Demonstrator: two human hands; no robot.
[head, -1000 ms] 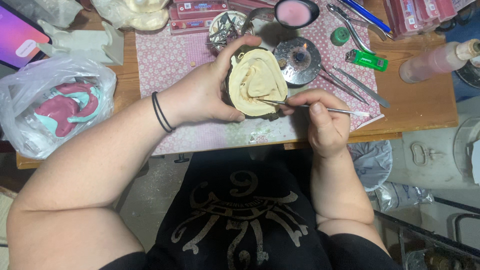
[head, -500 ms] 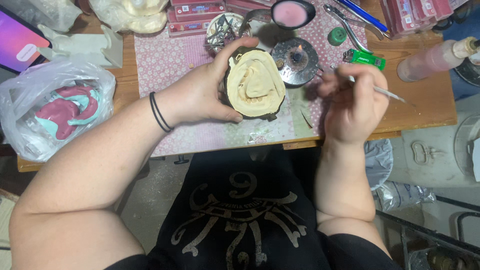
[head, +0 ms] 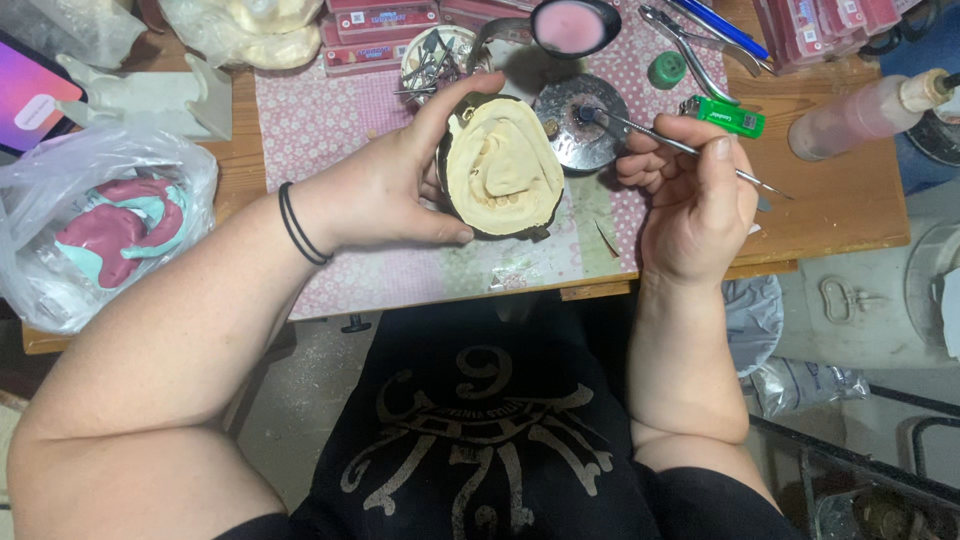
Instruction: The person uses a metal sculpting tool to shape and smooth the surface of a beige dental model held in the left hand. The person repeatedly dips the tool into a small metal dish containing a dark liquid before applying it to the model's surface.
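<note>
Head view: left hand (head: 375, 190) grips cream mould (head: 503, 165); right hand (head: 695, 195) beside it.

A clear plastic bag (head: 105, 225) of pink and teal pieces, a green lighter (head: 728, 115), a pink-filled bowl (head: 577, 25), pliers (head: 685, 40) and a squeeze bottle (head: 865, 110) lie on a wooden table (head: 850, 200).

Cream plaster cast (head: 503, 165), pink dotted mat (head: 320, 120), green lighter (head: 728, 116)

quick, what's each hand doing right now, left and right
Left hand: closed around the cream dental cast, holding it up.
Right hand: closed on a thin metal tool, tip at the round metal dish.
</note>
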